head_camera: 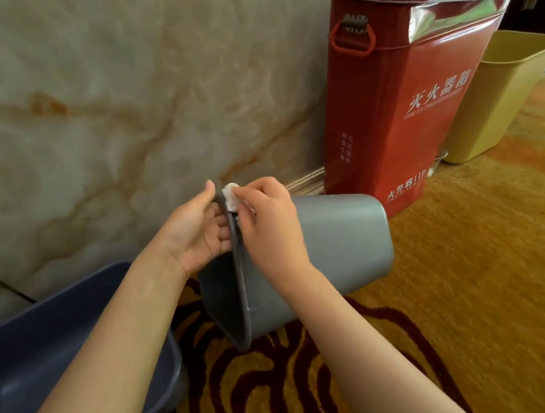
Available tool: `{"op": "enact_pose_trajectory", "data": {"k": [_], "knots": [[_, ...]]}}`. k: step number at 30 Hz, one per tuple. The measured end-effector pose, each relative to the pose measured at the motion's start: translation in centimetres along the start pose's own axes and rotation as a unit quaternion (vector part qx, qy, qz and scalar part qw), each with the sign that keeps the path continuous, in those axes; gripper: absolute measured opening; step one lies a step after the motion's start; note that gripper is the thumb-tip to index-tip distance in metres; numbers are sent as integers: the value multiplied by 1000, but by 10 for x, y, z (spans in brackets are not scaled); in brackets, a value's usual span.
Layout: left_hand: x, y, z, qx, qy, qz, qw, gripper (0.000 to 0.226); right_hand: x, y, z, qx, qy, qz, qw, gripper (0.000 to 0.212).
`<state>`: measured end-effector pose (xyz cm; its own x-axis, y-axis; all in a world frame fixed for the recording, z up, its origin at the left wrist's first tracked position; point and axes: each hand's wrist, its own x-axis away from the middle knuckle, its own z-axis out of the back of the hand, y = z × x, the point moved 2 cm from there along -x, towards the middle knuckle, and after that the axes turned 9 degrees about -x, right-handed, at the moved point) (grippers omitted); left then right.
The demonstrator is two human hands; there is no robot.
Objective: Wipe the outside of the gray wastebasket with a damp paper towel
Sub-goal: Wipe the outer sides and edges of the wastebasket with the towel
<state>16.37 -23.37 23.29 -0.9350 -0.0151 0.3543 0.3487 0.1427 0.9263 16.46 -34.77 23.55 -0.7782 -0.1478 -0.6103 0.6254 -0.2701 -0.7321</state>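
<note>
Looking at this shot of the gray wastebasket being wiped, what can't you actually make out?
Head view throughout.
Paper towel: mostly covered by the right hand; dampness cannot be told.
Gray wastebasket: underside and base face away.
Left hand: fingertips hidden by the rim.
Blue bin: cut off by the left edge, crossed by the forearm.
Yellow bin: partly behind the red box.

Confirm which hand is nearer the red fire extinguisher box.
Right. The right hand, pinching the paper towel at the gray wastebasket rim, is left of the red fire extinguisher box; the left hand grips the rim farther left.
</note>
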Motion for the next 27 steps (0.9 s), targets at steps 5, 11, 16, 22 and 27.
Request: {"op": "enact_pose_trajectory", "data": {"k": [5, 11, 16, 22, 27], "knots": [[1, -2, 6, 24, 15, 25, 999, 32, 4, 5, -1, 44, -68, 33, 996, 14], [5, -8, 11, 3, 11, 55, 998, 32, 10, 74, 56, 99, -2, -103, 990, 16], [5, -12, 9, 12, 3, 79, 997, 29, 15, 132, 96, 153, 57, -212, 964, 20], [4, -17, 0, 16, 11, 102, 995, 25, 30, 158, 120, 180, 104, -327, 922, 21], [0, -17, -3, 4, 47, 98, 994, 23, 22, 66, 77, 106, 69, -141, 982, 12]]}}
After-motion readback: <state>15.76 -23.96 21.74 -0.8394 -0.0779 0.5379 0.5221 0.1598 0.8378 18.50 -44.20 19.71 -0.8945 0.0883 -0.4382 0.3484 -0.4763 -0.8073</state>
